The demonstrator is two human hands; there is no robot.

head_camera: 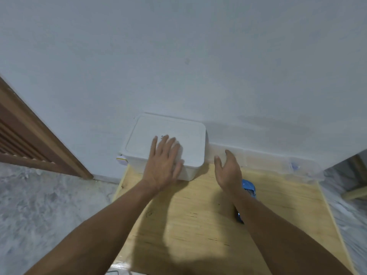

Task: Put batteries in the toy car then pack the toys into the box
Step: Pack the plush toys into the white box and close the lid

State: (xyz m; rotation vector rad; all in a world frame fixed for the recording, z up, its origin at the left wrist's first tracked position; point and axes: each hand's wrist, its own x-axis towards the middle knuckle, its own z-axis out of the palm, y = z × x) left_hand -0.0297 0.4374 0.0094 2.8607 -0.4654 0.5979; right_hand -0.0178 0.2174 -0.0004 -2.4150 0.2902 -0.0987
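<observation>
A white plastic box (190, 139) with its lid on stands at the far left of a wooden table (198, 215), against the wall. My left hand (162, 161) lies flat on the lid's near part, fingers straight and spread. My right hand (228, 171) hovers just right of the box, fingers relaxed, holding nothing. A blue toy car (248, 188) lies on the table under my right wrist, mostly hidden by the forearm. No batteries are in view.
A clear plastic container (278, 163) lies along the wall at the table's far right. A small yellow and white object (122, 160) peeks out at the box's left. A wooden door frame (39, 139) stands left, above grey marbled floor.
</observation>
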